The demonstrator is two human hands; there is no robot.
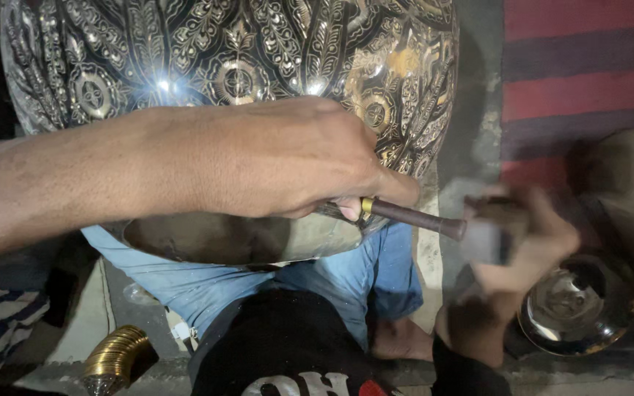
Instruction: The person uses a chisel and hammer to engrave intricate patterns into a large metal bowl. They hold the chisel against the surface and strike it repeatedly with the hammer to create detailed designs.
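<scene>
The left hand (pixel 288 158) was closed in a tight grip around a slim dark punch (pixel 416 218), its fingers curled under and the thumb lying along the top. The tool's long axis ran nearly level across the view, dipping slightly toward the right; its blunt struck end pointed right, away from the vessel, while its working end was hidden under the fingers against the metal. It looked like a dark brown rod with a narrow brass-coloured ring just where it left the fist. It lay at the lower right shoulder of a large engraved metal vessel (pixel 258 51), which rested on the person's lap over blue jeans (pixel 207 286). The vessel was silvery and glossy, covered in dense leaf and medallion patterns with some gold-toned rounds, its open mouth turned toward the person. The right hand (pixel 522 242) was motion-blurred just off the rod's right end, wrapped around a blurred greyish block-like striking tool (pixel 486 238). A shiny round metal bowl (pixel 577 304) sat on the floor near that hand, and a ribbed brass piece (pixel 115 356) lay at lower left.
</scene>
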